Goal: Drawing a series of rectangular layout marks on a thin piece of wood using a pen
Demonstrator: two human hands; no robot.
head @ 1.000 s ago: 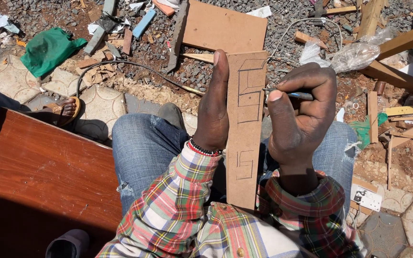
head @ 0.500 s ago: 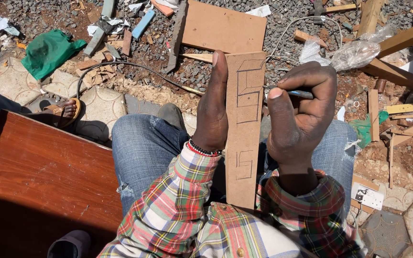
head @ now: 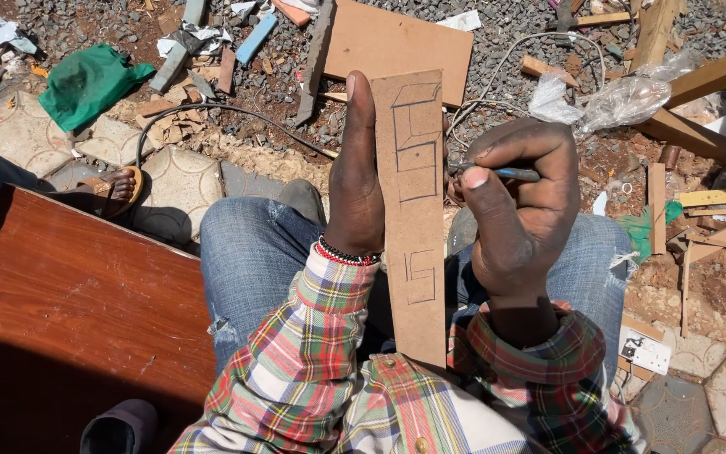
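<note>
Narrow cardboard strip [head: 413,219] stands on the lap, long axis running near to far: near end at the plaid shirt [head: 329,395], far end out past the knees toward the gravel.

Left hand [head: 355,185] lies along the strip's left edge, thumb stretched up that edge almost to the far end; the other fingers are hidden behind the board. Grip reads as pressed on the strip, steadying it from the left.

Right hand [head: 523,219] sits just right of the strip. Thumb and curled fingers pinch a thin pen [head: 497,173], which lies crosswise, at right angles to the strip's long axis. Its working end points left and meets the strip's right edge, level with the pencilled boxes on the far half. Whether the tip touches the surface cannot be told; the fingers cover it.

So the marking surface lies directly left of the pen grip, touching or nearly so. More drawn lines sit lower down, on the near half.

Around: jeans [head: 254,261] under the strip, reddish wooden board [head: 69,311] at near left, larger cardboard sheet [head: 397,42] on the gravel beyond, green bag [head: 86,84] far left, loose wood offcuts at right.
</note>
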